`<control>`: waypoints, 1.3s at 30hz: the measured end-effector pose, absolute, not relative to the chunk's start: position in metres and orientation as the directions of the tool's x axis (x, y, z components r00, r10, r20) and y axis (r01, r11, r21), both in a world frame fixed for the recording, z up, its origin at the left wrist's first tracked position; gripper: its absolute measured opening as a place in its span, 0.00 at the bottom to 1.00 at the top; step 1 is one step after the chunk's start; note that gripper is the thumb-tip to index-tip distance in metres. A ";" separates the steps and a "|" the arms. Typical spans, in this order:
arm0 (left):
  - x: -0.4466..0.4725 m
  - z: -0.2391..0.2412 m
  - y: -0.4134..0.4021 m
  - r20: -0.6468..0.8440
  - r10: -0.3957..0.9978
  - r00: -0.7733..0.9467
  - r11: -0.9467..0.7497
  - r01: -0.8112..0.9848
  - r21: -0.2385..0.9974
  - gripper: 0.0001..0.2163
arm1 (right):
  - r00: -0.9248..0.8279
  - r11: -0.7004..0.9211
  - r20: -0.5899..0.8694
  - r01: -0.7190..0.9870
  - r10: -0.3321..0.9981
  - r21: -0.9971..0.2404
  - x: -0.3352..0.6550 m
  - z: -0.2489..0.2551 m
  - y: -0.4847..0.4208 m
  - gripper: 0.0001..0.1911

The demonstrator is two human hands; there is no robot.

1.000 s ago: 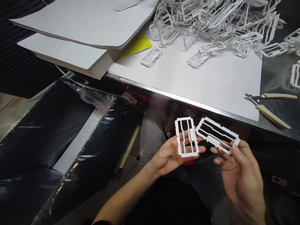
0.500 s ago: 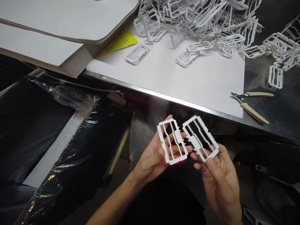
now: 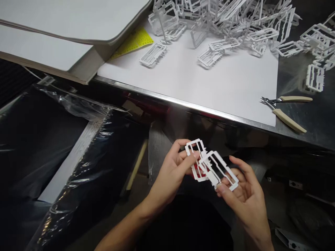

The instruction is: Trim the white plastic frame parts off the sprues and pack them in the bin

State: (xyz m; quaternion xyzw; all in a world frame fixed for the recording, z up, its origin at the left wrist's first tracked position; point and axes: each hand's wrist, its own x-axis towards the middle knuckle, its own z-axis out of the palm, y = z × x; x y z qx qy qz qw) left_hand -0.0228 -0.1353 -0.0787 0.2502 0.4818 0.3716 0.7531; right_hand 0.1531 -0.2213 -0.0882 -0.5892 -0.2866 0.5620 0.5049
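Observation:
Two white plastic frames are held in front of the table edge, one in each hand. My left hand (image 3: 174, 167) pinches the left plastic frame (image 3: 194, 143) with the thumb across its front. My right hand (image 3: 246, 195) grips the right plastic frame (image 3: 227, 169) by its lower end, thumb in front. The right frame overlaps the lower right part of the left one and partly hides it. Both are rectangular, with thin inner bars and small side tabs. Something red shows behind the left frame; I cannot make out what it is.
A tangled pile of white plastic frames (image 3: 235, 21) lies at the back of the table, on white paper (image 3: 180, 80). Nippers (image 3: 288, 120) with beige handles rest at the right. A yellow perforated piece (image 3: 134, 42) sits beside stacked white sheets (image 3: 52, 52). Plastic-wrapped material (image 3: 78, 167) stands lower left.
The two frames have come together and now overlap, where a gap separated them before. My left thumb has moved onto the front of its frame. The view has shifted slightly.

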 end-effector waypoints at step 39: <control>0.000 -0.013 -0.023 -0.427 0.904 0.027 0.420 -0.248 0.873 0.31 | 0.391 -0.176 -0.266 -0.251 0.881 -0.952 0.193 -0.051 -0.079 0.41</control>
